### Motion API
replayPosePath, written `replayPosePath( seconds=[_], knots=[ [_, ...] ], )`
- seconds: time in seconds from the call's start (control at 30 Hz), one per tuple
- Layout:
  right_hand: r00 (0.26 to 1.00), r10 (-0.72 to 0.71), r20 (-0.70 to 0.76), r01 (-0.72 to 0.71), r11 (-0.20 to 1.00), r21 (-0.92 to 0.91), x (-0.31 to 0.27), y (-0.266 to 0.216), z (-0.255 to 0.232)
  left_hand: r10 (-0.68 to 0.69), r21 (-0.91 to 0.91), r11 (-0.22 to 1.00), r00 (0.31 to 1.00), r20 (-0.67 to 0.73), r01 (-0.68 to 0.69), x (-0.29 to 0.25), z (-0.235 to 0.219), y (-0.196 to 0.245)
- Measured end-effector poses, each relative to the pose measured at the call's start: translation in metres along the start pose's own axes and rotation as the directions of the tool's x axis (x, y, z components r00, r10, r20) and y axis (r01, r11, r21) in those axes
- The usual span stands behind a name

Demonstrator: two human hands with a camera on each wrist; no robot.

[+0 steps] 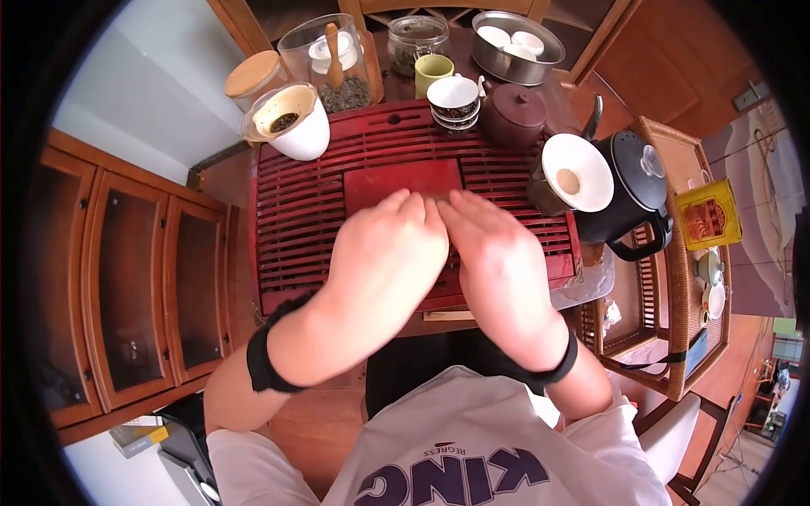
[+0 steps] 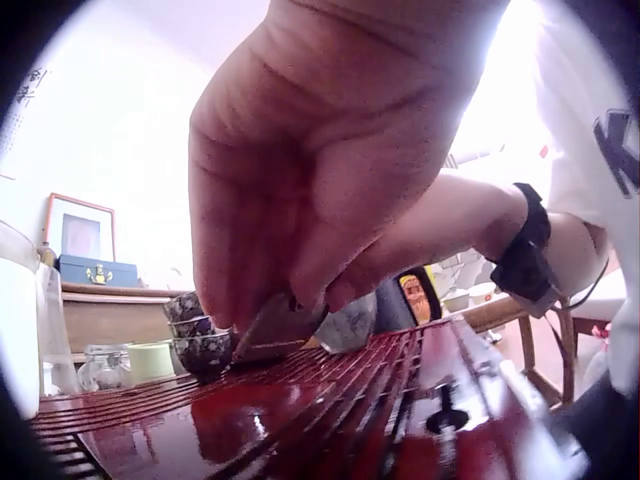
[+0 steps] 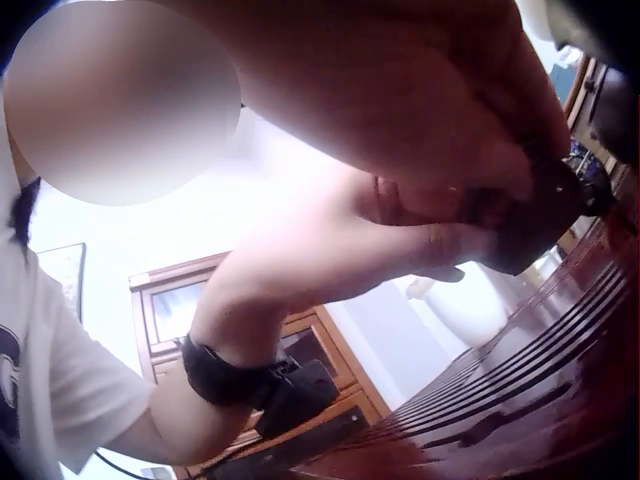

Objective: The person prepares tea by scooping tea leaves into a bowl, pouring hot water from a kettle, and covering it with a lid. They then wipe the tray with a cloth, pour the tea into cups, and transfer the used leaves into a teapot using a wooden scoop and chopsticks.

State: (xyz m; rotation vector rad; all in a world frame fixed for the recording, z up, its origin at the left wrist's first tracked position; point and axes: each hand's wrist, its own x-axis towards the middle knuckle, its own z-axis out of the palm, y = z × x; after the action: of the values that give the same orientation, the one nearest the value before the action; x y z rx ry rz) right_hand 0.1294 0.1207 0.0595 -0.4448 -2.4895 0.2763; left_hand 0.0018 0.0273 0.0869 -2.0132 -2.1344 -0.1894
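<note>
In the head view my left hand and right hand meet above the red slatted tray, fingertips together. The left wrist view shows both hands pinching a dark, flat-sided object low over the tray; my left fingers curl down on it. From the right wrist, the same dark object appears between the fingertips of the right hand and left hand. In the head view the hands hide it. What it is, I cannot tell.
Along the tray's back stand a white cup with a strainer, stacked small cups and a brown teapot. At the right are a white funnel-like strainer, a black kettle and a wicker shelf holding a yellow tin.
</note>
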Motion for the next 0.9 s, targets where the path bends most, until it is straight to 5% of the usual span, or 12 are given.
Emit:
replayPosePath(
  seconds=[0.1, 0.23, 0.3, 0.9],
  knots=[
    [1.0, -0.016, -0.021, 0.016, 1.0, -0.024, 0.021, 0.015, 0.011, 0.03, 0.103, 0.994, 0.999, 0.015, -0.031, 0.024, 0.013, -0.013],
    [0.992, -0.003, 0.125, 0.014, 0.997, -0.082, 0.024, 0.024, 0.02, 0.002, -0.047, 0.999, 0.972, 0.235, 0.01, 0.036, 0.02, -0.025],
    [0.95, 0.057, 0.307, -0.032, 0.996, -0.084, 0.021, 0.02, 0.015, 0.067, -0.021, 0.998, 0.989, 0.135, -0.064, 0.026, 0.028, -0.026],
    [0.87, 0.054, 0.489, -0.045, 0.999, -0.03, -0.022, -0.023, -0.037, 0.194, -0.147, 0.974, 0.968, 0.159, -0.171, -0.028, -0.005, 0.016]
  ],
)
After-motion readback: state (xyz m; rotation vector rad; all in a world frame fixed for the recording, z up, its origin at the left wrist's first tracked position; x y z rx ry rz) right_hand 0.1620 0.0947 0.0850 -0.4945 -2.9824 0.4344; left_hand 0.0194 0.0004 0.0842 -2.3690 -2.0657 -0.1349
